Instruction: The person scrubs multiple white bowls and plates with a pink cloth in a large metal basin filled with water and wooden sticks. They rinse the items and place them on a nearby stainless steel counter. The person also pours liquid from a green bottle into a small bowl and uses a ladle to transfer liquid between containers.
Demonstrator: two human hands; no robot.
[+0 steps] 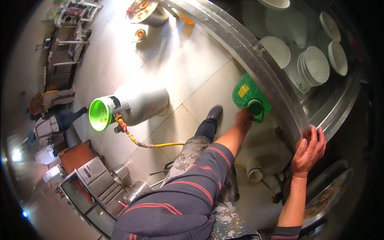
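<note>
My left hand (244,118) reaches down beside the steel sink and closes at the neck of a large green plastic jug (243,87). The jug has a dark green cap (255,107), a loop handle and a yellow label; the sink's edge hides part of it. My right hand (310,153) rests with fingers spread on the metal rim of the sink (280,87) and holds nothing. Inside the sink are a stack of white bowls (316,66) and several separate white bowls, one of them a round bowl (275,51) near the rim.
A grey gas cylinder (144,102) with a green basin (100,115) at its end and a yellow hose (168,144) lies across the floor view. A metal pot (153,16) stands farther off. Two people (49,127) are at the far left. A basin of chopsticks (327,195) sits lower right.
</note>
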